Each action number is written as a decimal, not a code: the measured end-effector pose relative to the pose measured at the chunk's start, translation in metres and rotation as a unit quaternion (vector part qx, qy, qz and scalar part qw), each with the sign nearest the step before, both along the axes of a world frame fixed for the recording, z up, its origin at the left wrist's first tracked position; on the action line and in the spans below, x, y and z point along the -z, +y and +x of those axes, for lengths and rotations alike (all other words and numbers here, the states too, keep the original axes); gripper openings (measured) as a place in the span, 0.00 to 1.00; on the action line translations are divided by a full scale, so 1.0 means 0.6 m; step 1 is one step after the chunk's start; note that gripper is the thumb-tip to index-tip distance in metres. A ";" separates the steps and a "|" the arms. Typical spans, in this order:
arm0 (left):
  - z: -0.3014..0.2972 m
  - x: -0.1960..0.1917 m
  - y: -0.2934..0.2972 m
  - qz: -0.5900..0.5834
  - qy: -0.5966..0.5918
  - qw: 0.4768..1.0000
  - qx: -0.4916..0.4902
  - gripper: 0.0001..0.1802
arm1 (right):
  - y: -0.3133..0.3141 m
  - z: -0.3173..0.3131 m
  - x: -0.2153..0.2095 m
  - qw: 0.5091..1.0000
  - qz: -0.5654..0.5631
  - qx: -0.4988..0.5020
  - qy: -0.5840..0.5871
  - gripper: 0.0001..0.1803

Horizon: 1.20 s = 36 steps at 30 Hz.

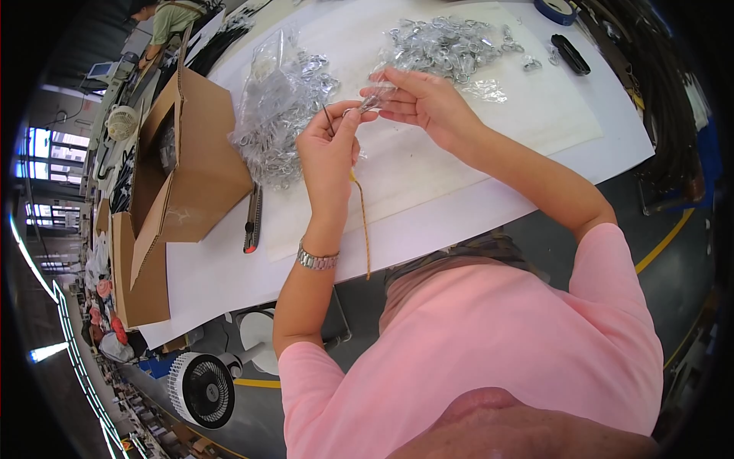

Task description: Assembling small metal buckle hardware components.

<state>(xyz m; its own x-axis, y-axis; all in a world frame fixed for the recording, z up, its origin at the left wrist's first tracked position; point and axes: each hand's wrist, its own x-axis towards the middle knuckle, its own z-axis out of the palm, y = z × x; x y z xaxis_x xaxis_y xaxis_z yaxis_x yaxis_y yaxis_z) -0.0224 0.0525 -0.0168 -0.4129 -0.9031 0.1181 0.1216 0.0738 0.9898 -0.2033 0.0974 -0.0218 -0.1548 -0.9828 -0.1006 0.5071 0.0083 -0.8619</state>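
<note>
My two hands meet above the white table. My left hand pinches a small silvery metal piece that looks like a hook or clip. A thin dark rod sticks up from its fingers, and a yellow cord hangs below that hand over the table edge. Clear plastic, apparently a small bag, lies between thumb and fingers of my right hand; its other fingers are stretched out. Beyond them is a pile of metal hardware in clear bags.
Another heap of bagged metal pieces lies left of my hands. Beside it are an open cardboard box and a utility knife. At far right are a black case and blue tape. A fan stands below.
</note>
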 end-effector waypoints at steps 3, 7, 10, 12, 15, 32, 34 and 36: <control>-0.004 -0.003 0.004 -0.018 -0.012 1.000 -0.005 0.10 | -0.002 -0.002 0.003 1.000 -0.010 0.004 -0.019 0.21; -0.013 -0.006 0.012 -0.044 -0.014 0.998 -0.029 0.13 | 0.002 0.007 0.010 0.999 -0.030 -0.007 -0.025 0.19; -0.015 -0.003 0.012 -0.048 -0.033 0.998 -0.021 0.15 | 0.001 0.013 0.028 0.998 -0.045 -0.034 -0.010 0.18; -0.015 -0.001 0.012 -0.045 -0.043 0.998 -0.006 0.16 | 0.002 0.018 0.030 0.998 -0.047 -0.048 -0.002 0.18; -0.016 0.000 0.011 -0.031 -0.032 0.999 0.019 0.18 | 0.003 0.026 0.024 0.999 -0.031 -0.040 -0.009 0.18; 0.012 -0.026 -0.004 -0.009 -0.020 0.992 0.122 0.25 | -0.017 -0.026 -0.016 0.990 -0.002 -0.140 0.025 0.19; 0.011 -0.027 -0.002 -0.010 -0.017 0.993 0.120 0.25 | -0.010 -0.016 -0.017 0.989 -0.016 -0.143 0.034 0.20; 0.008 -0.026 0.000 -0.012 -0.014 0.993 0.120 0.25 | -0.009 -0.014 -0.013 0.988 -0.030 -0.145 0.044 0.20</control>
<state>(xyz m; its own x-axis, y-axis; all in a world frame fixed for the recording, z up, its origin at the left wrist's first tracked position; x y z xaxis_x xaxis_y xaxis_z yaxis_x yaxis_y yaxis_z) -0.0175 0.0525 -0.0012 -0.6193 -0.7754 0.1236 0.1103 0.0699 0.9914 -0.2116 0.0921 -0.0138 0.1278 -0.9910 -0.0401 0.4141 0.0901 -0.9058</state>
